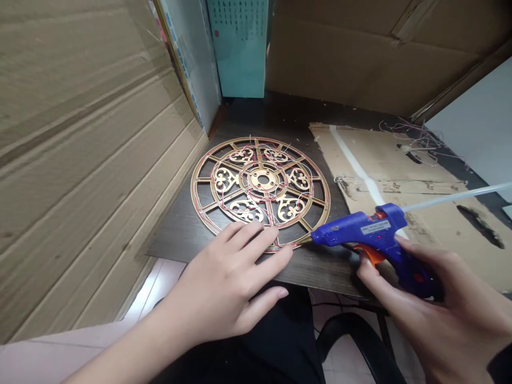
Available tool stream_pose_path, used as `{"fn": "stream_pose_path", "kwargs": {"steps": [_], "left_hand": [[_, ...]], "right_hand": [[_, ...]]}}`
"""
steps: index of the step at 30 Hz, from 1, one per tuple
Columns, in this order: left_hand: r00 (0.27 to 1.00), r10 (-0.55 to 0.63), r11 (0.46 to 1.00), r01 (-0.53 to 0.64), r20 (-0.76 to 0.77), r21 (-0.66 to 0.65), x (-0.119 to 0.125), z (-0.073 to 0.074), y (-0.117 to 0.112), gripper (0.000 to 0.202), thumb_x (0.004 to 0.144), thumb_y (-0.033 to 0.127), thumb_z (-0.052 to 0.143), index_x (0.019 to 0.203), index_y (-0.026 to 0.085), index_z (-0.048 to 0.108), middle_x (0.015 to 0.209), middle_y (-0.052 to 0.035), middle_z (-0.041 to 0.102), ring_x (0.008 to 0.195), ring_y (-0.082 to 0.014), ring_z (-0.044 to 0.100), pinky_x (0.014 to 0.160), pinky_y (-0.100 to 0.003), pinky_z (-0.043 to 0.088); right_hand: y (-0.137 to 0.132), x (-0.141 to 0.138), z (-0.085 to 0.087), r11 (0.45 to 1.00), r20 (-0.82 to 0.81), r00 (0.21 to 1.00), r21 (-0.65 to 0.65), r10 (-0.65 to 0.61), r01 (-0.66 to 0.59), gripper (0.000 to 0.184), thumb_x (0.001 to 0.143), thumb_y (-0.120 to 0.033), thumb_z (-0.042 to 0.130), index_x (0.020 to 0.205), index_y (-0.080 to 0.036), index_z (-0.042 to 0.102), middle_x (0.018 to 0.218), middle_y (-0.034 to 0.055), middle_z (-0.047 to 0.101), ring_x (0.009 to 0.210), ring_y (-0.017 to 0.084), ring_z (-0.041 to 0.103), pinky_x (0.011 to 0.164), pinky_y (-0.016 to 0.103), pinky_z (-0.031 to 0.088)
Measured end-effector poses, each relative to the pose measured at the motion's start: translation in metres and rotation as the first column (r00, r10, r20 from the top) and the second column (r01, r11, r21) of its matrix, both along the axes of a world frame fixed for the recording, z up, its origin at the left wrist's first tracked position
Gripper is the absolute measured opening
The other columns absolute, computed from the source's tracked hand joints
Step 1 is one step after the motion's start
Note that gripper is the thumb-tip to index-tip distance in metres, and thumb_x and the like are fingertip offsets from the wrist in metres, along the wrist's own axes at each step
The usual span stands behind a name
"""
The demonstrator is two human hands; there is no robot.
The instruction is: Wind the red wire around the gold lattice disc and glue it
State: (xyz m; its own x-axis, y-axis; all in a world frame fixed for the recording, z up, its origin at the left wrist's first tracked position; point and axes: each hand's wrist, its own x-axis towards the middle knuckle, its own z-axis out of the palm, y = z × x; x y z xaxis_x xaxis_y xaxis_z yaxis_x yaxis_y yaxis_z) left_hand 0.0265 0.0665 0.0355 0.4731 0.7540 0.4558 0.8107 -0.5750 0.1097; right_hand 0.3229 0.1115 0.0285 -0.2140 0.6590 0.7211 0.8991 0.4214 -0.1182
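Note:
A round, gold openwork wheel frame [276,178] lies flat on the dark tabletop, with scroll ornaments and thin red and white wires running over its rings and spokes. My left hand [236,280] rests with fingers spread over the wheel's near rim, covering part of it. In my right hand [432,298] is a blue hot glue gun [364,232], a finger at its orange trigger. The gun's metal nozzle touches or nearly touches the near right rim. A long translucent glue stick [460,197] sticks out of its back.
Cardboard sheets [432,210] with a white strip and cut holes lie to the right, with tangled loose wires [424,141] on top. A cardboard wall [92,160] rises at the left. The table [182,234] ends just below my hands, above a black chair part [356,336].

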Motion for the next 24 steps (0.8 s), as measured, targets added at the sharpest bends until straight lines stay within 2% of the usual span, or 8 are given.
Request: {"fn": "stream_pose_path", "kwargs": {"steps": [4,11,18,24], "left_hand": [[1.0,0.006,1.0,-0.006,0.005,-0.005,0.0,0.001,-0.001,0.038,0.102,0.042,0.059,0.133,0.021,0.065,0.137,-0.0081,0.065,0.124,-0.0259,0.057,0.102,-0.043,0.049],[1.0,0.002,1.0,-0.001,0.018,-0.023,0.0,0.003,-0.001,0.038,0.101,0.042,0.06,0.133,0.021,0.065,0.138,-0.008,0.064,0.124,-0.0259,0.058,0.102,-0.044,0.05],[1.0,0.005,0.999,-0.005,0.017,-0.05,0.0,0.003,-0.001,0.039,0.101,0.043,0.06,0.134,0.022,0.066,0.14,-0.0071,0.063,0.126,-0.0249,0.057,0.104,-0.043,0.049],[1.0,0.003,0.999,-0.003,0.015,-0.036,0.0,0.002,-0.002,0.041,0.101,0.042,0.061,0.136,0.022,0.065,0.14,-0.0067,0.064,0.127,-0.0244,0.057,0.106,-0.043,0.048]], "right_hand": [[0.0,0.0,0.0,1.0,0.015,1.0,0.005,-0.004,0.004,0.032,0.092,-0.037,0.085,0.114,-0.018,0.072,0.088,0.0086,0.076,0.06,0.023,0.063,0.06,0.038,0.049],[-0.001,-0.001,-0.004,0.999,0.043,0.998,0.007,0.034,-0.034,0.034,0.092,-0.036,0.086,0.118,-0.018,0.072,0.099,0.01,0.078,0.066,0.025,0.067,0.061,0.037,0.049],[-0.003,0.006,-0.007,1.0,0.039,0.999,-0.025,0.01,-0.009,0.041,0.091,-0.039,0.087,0.123,-0.019,0.073,0.107,0.0109,0.078,0.078,0.031,0.074,0.067,0.042,0.055],[-0.004,0.012,-0.01,0.998,-0.009,1.0,-0.053,-0.021,0.021,0.046,0.087,-0.042,0.091,0.124,-0.021,0.074,0.11,0.0113,0.078,0.08,0.034,0.074,0.071,0.046,0.056]]}}
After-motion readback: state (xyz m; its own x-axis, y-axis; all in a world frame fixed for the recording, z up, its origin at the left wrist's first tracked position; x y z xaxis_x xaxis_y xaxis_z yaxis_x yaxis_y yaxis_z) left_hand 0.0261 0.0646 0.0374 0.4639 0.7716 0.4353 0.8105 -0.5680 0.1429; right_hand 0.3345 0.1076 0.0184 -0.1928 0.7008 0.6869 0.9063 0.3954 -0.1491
